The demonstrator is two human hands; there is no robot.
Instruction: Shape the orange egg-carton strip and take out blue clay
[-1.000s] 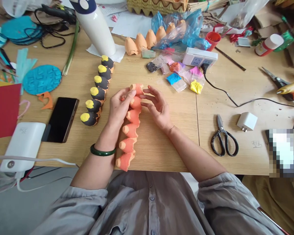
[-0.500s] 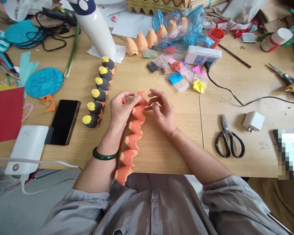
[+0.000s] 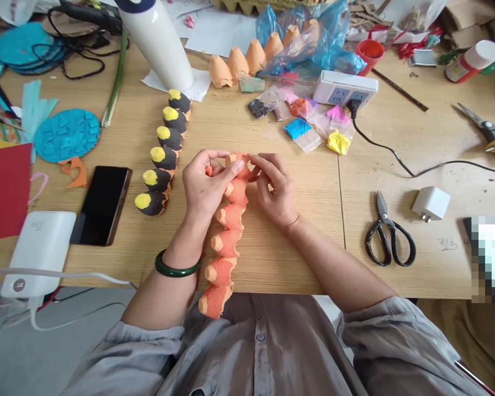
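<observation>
My left hand [image 3: 204, 187] grips the far end of an egg-carton strip [image 3: 226, 243], its thumb on top. Orange clay covers most of the strip's cups, while their tips show bare, paler cardboard. Tucked in the curled fingers of that hand is a small orange clay ball [image 3: 209, 171]. At the strip's far right edge, my right hand [image 3: 277, 190] is closed, its fingertips pressed against the cup there; the undersides of these fingers are hidden. The strip's near end hangs over the table edge by my shirt.
Left of my hands stands a black-and-yellow egg-carton strip [image 3: 164, 159], beside a phone [image 3: 102, 206] and power bank [image 3: 39, 253]. Ahead are clay packets [image 3: 297, 128], a power strip [image 3: 345, 89], a bare carton strip [image 3: 236, 63] and a white bottle [image 3: 160, 49]. Scissors [image 3: 388, 231] lie right.
My right fingers have come in from slightly apart to touch the strip's far end. The strip has turned a little, so its cup tips show more. The view has shifted slightly.
</observation>
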